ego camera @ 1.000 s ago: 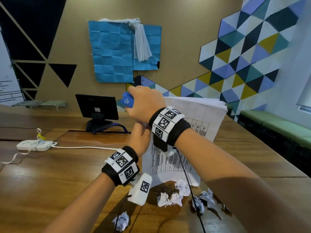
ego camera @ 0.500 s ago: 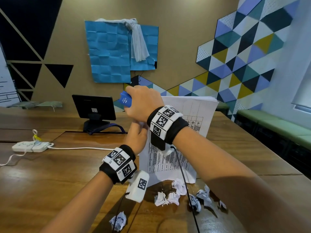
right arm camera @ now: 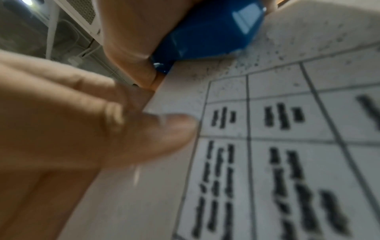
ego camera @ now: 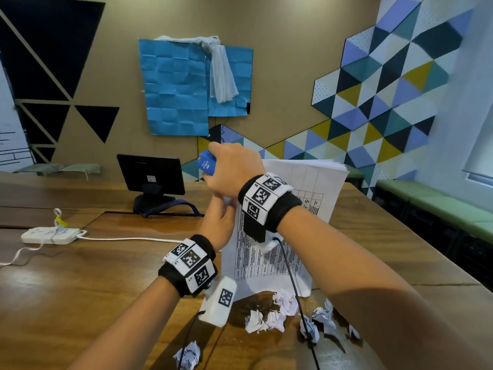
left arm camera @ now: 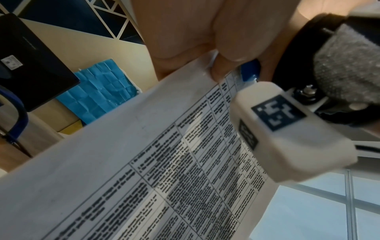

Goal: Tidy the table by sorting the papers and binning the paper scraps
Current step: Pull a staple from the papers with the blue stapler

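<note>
Holding: right hand (ego camera: 231, 169) wrapped around a blue stapler (ego camera: 206, 164), clamped onto the top corner of the paper stack (ego camera: 269, 236)
Left hand (ego camera: 218, 222): pinching that same corner just below, thumb (right arm camera: 156, 133) on the printed table
Stack: upright, bottom edge on the desk (ego camera: 80, 276)
Scraps: crumpled paper scraps (ego camera: 266, 315) scattered on the desk just in front of the stack
Background: small monitor (ego camera: 150, 173), white power strip (ego camera: 50, 235)

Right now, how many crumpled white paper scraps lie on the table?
7 crumpled paper scraps: one by the left forearm, three below the held sheets, three by the right forearm, which may hide more.
</note>
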